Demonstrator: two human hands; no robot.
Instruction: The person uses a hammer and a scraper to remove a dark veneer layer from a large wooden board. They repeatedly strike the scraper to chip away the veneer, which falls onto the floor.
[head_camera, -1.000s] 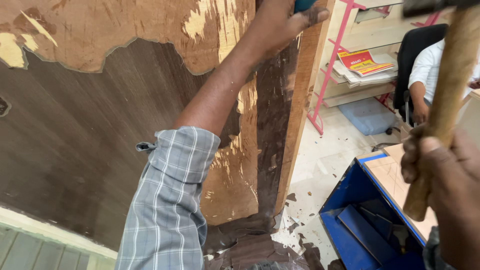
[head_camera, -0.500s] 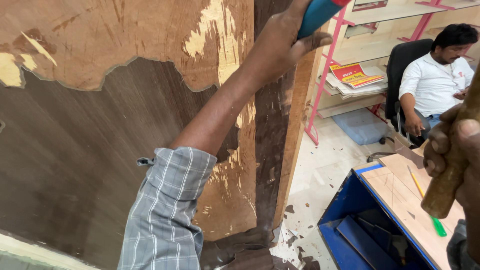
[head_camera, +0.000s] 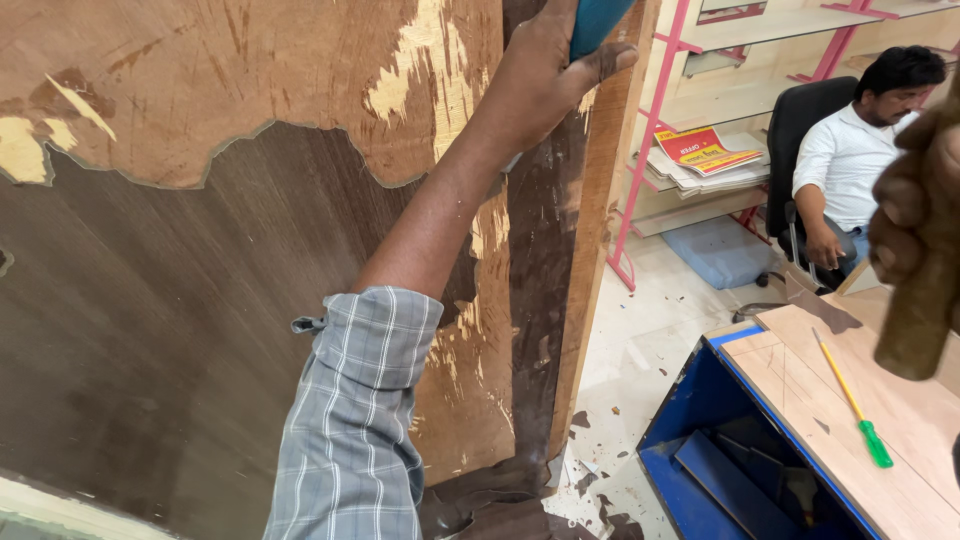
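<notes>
My left hand (head_camera: 548, 70) is raised high against a big upright wooden panel (head_camera: 200, 90) and grips a tool with a blue handle (head_camera: 598, 22) near the panel's right edge. Dark brown veneer (head_camera: 150, 330) still covers the panel's lower left, while bare plywood shows at the top and in a strip on the right. My right hand (head_camera: 912, 205) is at the right edge of view, closed around a wooden hammer handle (head_camera: 920, 310). The hammer's head is out of sight.
A wooden sheet (head_camera: 850, 400) lies on a blue cabinet (head_camera: 700, 440) at lower right, with a yellow and green screwdriver (head_camera: 850, 400) on it. Veneer scraps (head_camera: 590, 470) litter the floor. A person in a white shirt (head_camera: 850, 160) sits on a chair beside pink shelving (head_camera: 640, 170).
My right hand with the hammer handle has shifted right and upward toward the frame edge. My left hand stays on the blue-handled tool, and the view has tilted to show more of the seated person.
</notes>
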